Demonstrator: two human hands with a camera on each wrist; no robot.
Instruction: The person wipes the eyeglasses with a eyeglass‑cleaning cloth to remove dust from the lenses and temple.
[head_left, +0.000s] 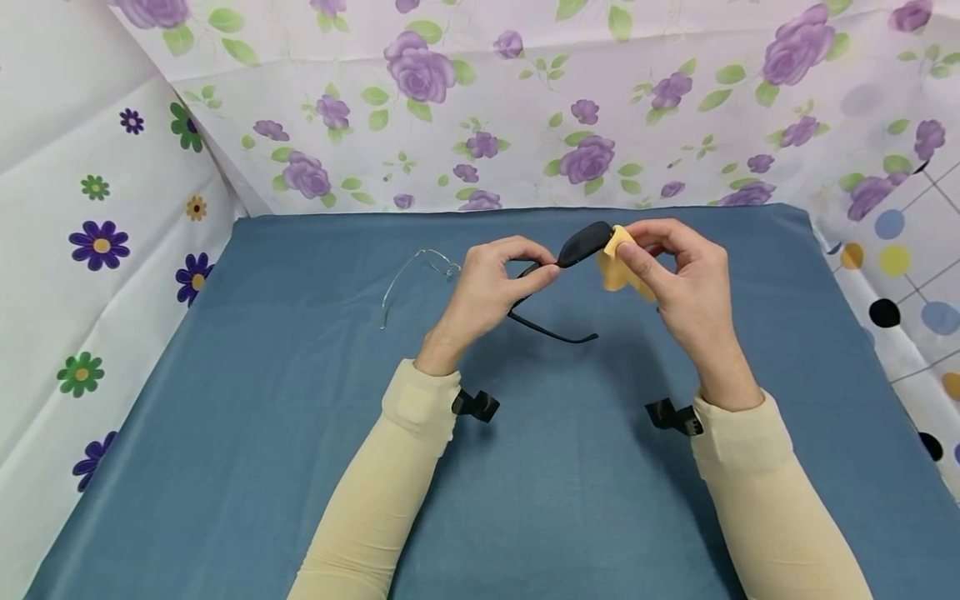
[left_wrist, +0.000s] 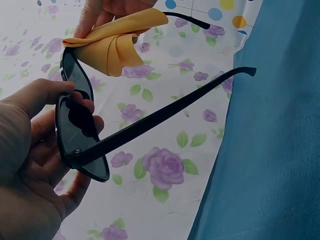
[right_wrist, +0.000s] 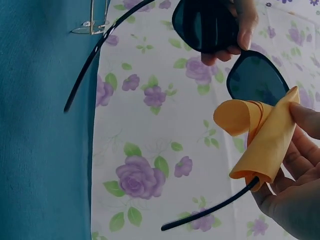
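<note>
Black sunglasses (head_left: pixel 586 244) with dark lenses are held up between both hands above the blue cloth. My left hand (head_left: pixel 495 279) pinches them by the bridge, thumb on one side and fingertips on the other, as the left wrist view shows. One temple arm (left_wrist: pixel 165 114) sticks out, unfolded. My right hand (head_left: pixel 686 279) pinches a yellow cloth (right_wrist: pixel 267 140) that is folded over the outer corner of the frame and the start of the other temple arm (right_wrist: pixel 210 209). The tip of that arm pokes out below the cloth.
Thin wire-rimmed eyeglasses (head_left: pixel 405 279) lie on the blue tablecloth (head_left: pixel 300 433), left of and behind my left hand. A floral sheet (head_left: pixel 510 108) hangs behind the table, and a white flower-patterned sheet (head_left: pixel 82 275) borders the left side.
</note>
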